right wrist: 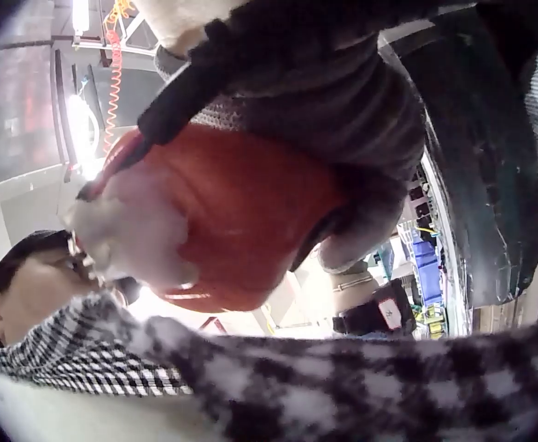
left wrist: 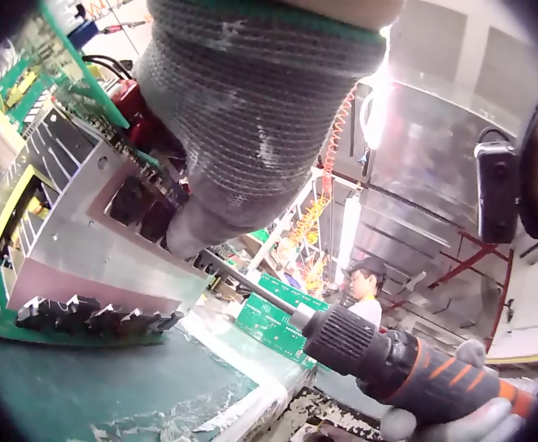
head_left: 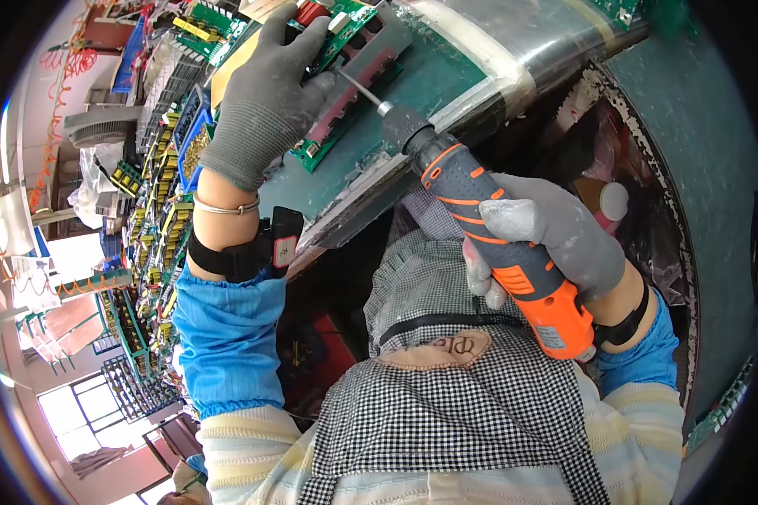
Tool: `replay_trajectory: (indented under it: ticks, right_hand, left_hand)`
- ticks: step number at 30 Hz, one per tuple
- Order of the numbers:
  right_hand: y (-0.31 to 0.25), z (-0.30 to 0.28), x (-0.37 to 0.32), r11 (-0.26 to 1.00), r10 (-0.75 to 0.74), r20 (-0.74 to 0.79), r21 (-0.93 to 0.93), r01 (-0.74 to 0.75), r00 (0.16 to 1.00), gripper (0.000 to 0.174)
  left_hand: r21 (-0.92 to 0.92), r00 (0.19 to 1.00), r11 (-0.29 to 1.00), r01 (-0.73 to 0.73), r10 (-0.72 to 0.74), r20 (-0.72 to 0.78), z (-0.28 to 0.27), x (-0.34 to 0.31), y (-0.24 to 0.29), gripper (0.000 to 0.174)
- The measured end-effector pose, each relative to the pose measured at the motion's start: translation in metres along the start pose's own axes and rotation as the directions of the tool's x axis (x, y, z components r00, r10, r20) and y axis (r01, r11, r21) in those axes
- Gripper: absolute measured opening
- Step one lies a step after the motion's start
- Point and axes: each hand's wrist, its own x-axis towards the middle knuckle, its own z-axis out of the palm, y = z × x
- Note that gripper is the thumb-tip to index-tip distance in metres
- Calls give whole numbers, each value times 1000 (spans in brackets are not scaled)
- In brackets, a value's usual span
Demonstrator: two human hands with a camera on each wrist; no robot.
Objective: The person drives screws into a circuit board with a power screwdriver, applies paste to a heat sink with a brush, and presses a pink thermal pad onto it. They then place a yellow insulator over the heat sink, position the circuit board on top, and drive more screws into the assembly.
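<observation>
My gloved left hand [head_left: 269,97] grips a green circuit board [head_left: 313,156] that carries an upright metal heat sink plate [head_left: 382,49]. In the left wrist view the fingers reach behind the heat sink plate [left wrist: 94,241], partly hidden, beside a red component [left wrist: 138,115]. The gloved right hand [head_left: 564,231] is wrapped round an orange and grey electric screwdriver [head_left: 488,220]. Its thin bit [head_left: 360,87] points at the plate, the tip close to the left thumb. The right wrist view shows mostly the orange end of the electric screwdriver [right wrist: 251,207], blurred.
A blue bin of brass-coloured screws [head_left: 195,150] stands left of the left wrist. Many stacked circuit boards [head_left: 156,210] line the left side. The taped metal bench edge [head_left: 501,71] runs below the bit. Another green board [left wrist: 274,318] lies behind it in the left wrist view.
</observation>
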Motion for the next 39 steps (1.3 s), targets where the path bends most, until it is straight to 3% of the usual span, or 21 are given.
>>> replay_trajectory:
  ticks: [6, 12, 16, 19, 20, 23, 25, 28, 30, 31, 34, 35, 38, 39]
  right_hand:
    - [-9, 4, -2, 997, 44, -37, -67, -46, 998, 57]
    - [-4, 1, -5, 998, 34, -14, 54, -34, 999, 50]
    - [2, -11, -5, 985, -70, 49, -153, 77, 996, 45]
    - [-13, -19, -27, 973, -89, 23, -214, 92, 996, 47]
    - [-19, -20, -31, 975, -124, -19, -187, 119, 992, 46]
    - [-43, -33, -23, 953, -230, -240, -253, 168, 943, 41]
    - [-66, -39, -7, 917, -277, -342, -373, 141, 898, 34]
    - [-85, -73, 31, 726, -462, -315, -671, 149, 829, 39]
    - [-98, -81, 50, 564, -592, -315, -820, 102, 742, 45]
    - [-102, -85, 57, 480, -649, -307, -875, 61, 695, 47]
    - [-109, -91, 72, 98, -746, -213, -972, -212, 631, 53]
    - [-113, -89, 70, -25, -720, -178, -959, -281, 671, 55]
    - [-135, -53, 54, -103, -634, -266, -902, -420, 726, 59]
    - [-144, -50, 51, -204, -689, -171, -887, -414, 705, 58]
  left_hand:
    - [-13, 1000, 1000, -10, 10, -9, 1, 0, 0, 60]
    - [-38, 999, 999, 21, -23, -46, -1, 0, 5, 58]
    - [-162, 994, 981, 107, -106, 15, -10, 0, 12, 61]
    - [-249, 996, 964, 91, -89, 19, -21, -8, 3, 72]
    - [-344, 989, 928, 141, -145, 14, -31, -13, 3, 74]
    - [-353, 961, 921, 164, -230, -153, -49, -31, -16, 73]
    - [-383, 939, 887, 258, -324, -119, -42, -49, -41, 75]
    - [-472, 912, 797, 375, -408, 37, -35, -68, -55, 75]
    - [-491, 910, 787, 374, -412, 32, -30, -74, -59, 76]
    - [-575, 897, 727, 375, -441, 27, -25, -77, -62, 76]
    - [-579, 909, 743, 335, -416, -8, -20, -80, -70, 77]
    - [-586, 913, 741, 329, -408, -3, -20, -78, -71, 77]
    - [-626, 914, 707, 329, -404, 24, -28, -75, -67, 77]
    - [-657, 910, 677, 332, -414, 33, -30, -74, -66, 76]
